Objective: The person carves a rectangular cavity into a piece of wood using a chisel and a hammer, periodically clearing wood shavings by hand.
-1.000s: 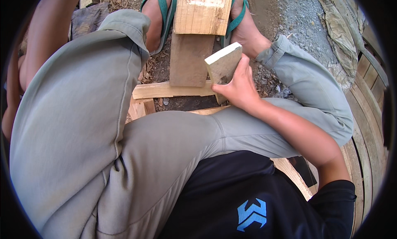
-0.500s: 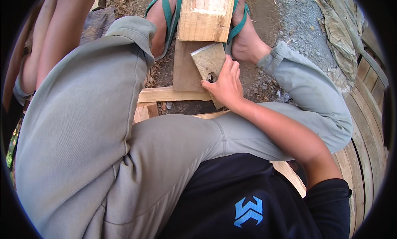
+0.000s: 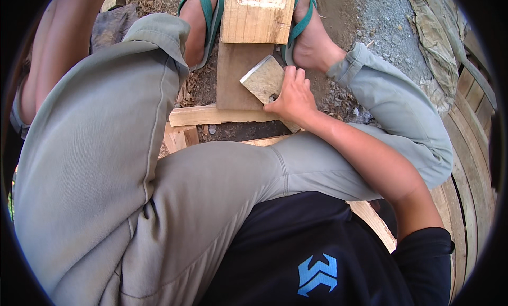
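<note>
My right hand [image 3: 296, 98] grips a flat blade [image 3: 263, 78] with a bright, pale edge along its far end and a dull tan-brown face. The thumb lies beside a dark hole in the blade, and the other fingers wrap its right side. The blade is tilted, its edge facing up and left, over a brown board [image 3: 233, 76]. Beyond it, a thick pale wooden block [image 3: 258, 25] sits at the far end of that board, with a whitish recess in its top. My left hand is out of view.
My feet in green flip-flops [image 3: 208, 25] flank the block. Pale wooden pieces [image 3: 198, 115] lie across the near end of the board. Another person's bare leg [image 3: 66, 47] is at the far left. Slatted wood [image 3: 465, 147] curves along the right, beside grey gravel [image 3: 386, 31].
My right hand has drawn the blade toward me, away from the block, and its angle has turned a little. The whole view has shifted slightly.
</note>
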### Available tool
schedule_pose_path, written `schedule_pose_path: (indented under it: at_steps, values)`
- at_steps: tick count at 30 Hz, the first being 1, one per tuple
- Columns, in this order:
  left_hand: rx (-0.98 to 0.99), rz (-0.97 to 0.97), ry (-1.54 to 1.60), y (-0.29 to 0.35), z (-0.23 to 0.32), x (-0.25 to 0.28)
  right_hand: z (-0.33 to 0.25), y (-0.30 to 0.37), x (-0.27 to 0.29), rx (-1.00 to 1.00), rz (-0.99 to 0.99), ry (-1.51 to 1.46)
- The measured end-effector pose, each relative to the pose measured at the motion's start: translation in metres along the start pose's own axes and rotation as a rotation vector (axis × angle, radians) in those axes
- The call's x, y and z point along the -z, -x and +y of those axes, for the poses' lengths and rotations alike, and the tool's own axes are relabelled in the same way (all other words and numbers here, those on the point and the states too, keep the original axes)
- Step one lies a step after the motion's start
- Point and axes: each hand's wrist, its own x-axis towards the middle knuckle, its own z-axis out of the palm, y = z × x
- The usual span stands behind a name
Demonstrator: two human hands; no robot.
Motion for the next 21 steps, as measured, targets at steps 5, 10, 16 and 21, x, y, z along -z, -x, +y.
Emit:
schedule_pose_path:
  at_steps: [5,10,16,21]
  values:
    - [-0.006,0.009,-0.014,0.003,-0.004,-0.002,-0.008,0.004,0.003,-0.047,-0.003,-0.021]
    - [-0.001,0.022,-0.030,0.003,-0.006,-0.001,-0.019,0.007,0.015,0.024,0.110,-0.089]
    - [-0.022,0.022,-0.052,0.004,-0.006,-0.001,-0.056,0.031,0.023,0.149,0.362,-0.538]
    - [-0.034,0.017,-0.062,0.002,-0.004,0.000,-0.072,0.036,0.012,-0.189,0.153,-1.112]
